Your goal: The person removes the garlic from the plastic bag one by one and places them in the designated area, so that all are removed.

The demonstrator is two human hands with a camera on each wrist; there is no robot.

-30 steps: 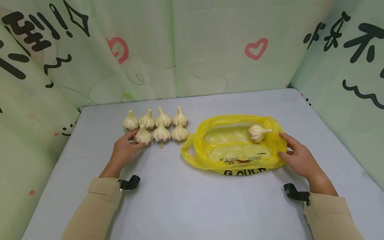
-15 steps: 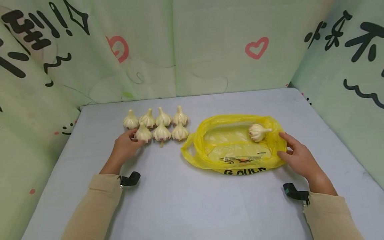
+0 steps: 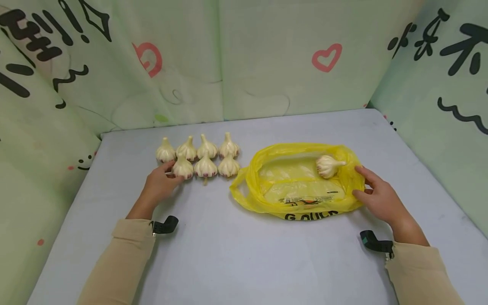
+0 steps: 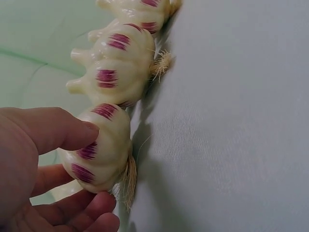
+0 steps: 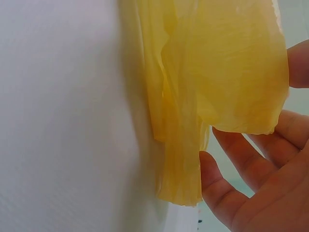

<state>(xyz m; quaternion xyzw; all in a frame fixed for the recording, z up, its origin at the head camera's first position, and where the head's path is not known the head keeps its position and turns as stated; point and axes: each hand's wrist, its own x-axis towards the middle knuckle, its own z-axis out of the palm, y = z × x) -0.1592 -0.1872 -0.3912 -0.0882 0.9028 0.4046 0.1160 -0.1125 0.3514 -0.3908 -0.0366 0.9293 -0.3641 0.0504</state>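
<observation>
In the head view, garlic bulbs [image 3: 206, 166] with purple marks stand in two rows left of centre. My left hand [image 3: 160, 184] pinches the leftmost front garlic bulb [image 3: 183, 168]. In the left wrist view its thumb [image 4: 79, 133] presses that bulb's side, fingers beneath, root hairs hanging free. Right of the rows, a yellow plastic bag [image 3: 274, 207] lies with its mouth spread wide. One garlic bulb [image 3: 326, 166] rests inside, at the right. My right hand [image 3: 383, 199] holds the bag's right edge; in the right wrist view, some fingertips are hidden behind the plastic [image 5: 236, 72].
A bag handle loop [image 3: 238, 190] reaches left, close to the front row's right end. The white-covered table [image 3: 267, 262] runs back to a pale green printed curtain [image 3: 263, 63], with more curtain on both sides. Each wrist wears a black camera mount [image 3: 165, 224].
The whole scene sits slightly higher in the head view now. The left hand stays at the same garlic bulb, which has edged slightly right. The right hand and bag keep their places.
</observation>
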